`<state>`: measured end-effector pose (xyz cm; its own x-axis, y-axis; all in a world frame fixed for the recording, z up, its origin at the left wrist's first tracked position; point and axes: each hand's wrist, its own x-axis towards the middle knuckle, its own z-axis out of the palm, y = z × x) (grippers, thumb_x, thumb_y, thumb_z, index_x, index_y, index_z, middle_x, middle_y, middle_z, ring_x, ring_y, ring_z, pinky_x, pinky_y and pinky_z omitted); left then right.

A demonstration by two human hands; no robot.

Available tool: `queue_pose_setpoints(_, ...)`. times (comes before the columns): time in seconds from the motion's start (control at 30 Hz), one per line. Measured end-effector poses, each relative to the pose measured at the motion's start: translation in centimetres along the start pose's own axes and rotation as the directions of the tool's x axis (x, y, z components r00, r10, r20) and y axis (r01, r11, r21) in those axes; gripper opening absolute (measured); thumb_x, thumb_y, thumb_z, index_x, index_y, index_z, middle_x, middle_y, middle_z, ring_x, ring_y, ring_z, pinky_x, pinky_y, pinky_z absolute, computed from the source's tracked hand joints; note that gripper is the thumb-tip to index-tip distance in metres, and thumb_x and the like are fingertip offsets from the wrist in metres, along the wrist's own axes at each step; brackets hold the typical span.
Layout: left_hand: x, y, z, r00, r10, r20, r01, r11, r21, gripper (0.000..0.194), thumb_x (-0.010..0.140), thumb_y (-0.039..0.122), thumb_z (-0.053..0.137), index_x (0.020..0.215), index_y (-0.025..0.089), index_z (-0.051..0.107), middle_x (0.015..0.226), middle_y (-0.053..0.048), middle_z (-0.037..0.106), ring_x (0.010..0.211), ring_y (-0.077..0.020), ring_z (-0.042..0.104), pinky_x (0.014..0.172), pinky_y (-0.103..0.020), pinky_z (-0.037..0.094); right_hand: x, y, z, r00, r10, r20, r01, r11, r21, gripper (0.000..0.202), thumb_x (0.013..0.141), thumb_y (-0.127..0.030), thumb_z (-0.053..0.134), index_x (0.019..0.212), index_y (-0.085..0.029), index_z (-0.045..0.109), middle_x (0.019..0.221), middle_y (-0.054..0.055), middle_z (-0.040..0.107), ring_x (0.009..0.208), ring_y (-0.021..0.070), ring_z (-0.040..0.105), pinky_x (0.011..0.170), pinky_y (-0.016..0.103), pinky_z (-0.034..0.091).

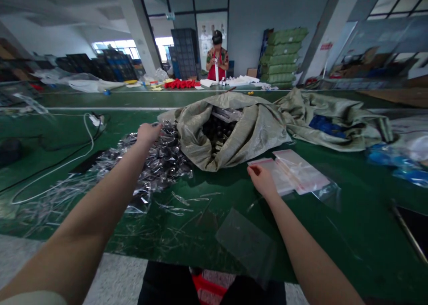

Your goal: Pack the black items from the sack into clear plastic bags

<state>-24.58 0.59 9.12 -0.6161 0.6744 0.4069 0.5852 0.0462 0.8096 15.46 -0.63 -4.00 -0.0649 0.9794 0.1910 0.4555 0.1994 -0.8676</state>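
Observation:
My left hand (pixel 149 133) reaches to the top of a heap of dark items in clear plastic wrappers (pixel 163 162); its fingers are bent, and what they hold, if anything, is too small to tell. At the left edge of a stack of clear plastic bags (pixel 301 171) is my right hand (pixel 262 179), fingers curled together near the bags' pink edge. Between and beyond the hands lies an open woven sack (pixel 257 131) with dark round items inside. One loose clear bag (pixel 245 240) lies flat nearer to me.
Thin clear strips (pixel 60 198) and a white cable (pixel 88 151) lie at left. A second sack (pixel 334 117), blue plastic (pixel 408 164) and a phone (pixel 414 227) are at right. Across the tables, a person (pixel 217 59) stands behind red items (pixel 182 84).

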Motion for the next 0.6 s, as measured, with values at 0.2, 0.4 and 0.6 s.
queue_pose_setpoints(0.2,-4.7,3.7,8.7,0.832,0.344,0.434,-0.486,0.831,0.272,0.015,0.081,0.028,0.061,0.089,0.017,0.066,0.086,-0.008,0.068,0.082,-0.0203,0.063,0.080,-0.029,0.046,0.3,0.6,-1.7,0.983,-0.160,-0.094,0.040,0.676,-0.736,0.027,0.088,-0.026,0.051,0.100,-0.008,0.066,0.100,0.020,0.065,0.100,0.0276,0.058,0.087,0.037,0.042)
queue_pose_setpoints(0.4,-5.3,5.9,18.5,0.710,0.052,0.702,-0.556,0.653,0.514,0.026,0.076,0.020,0.062,0.098,0.010,0.072,0.104,-0.023,0.068,0.103,-0.0318,0.063,0.087,-0.039,0.047,0.4,1.8,-2.9,0.998,-0.063,-0.012,0.025,0.549,-0.836,0.033,0.087,-0.038,0.057,0.089,-0.008,0.071,0.097,0.022,0.065,0.096,0.0298,0.059,0.081,0.038,0.043)
queue_pose_setpoints(0.6,-4.0,6.1,20.1,0.717,-0.028,0.696,-0.520,0.643,0.562,0.022,0.075,0.017,0.065,0.094,0.008,0.073,0.099,-0.025,0.069,0.105,-0.0338,0.063,0.087,-0.042,0.047,0.6,1.5,-3.2,0.999,-0.017,0.032,0.036,0.537,-0.843,0.028,0.091,-0.025,0.047,0.086,-0.011,0.070,0.090,0.020,0.068,0.086,0.0279,0.064,0.071,0.035,0.045)
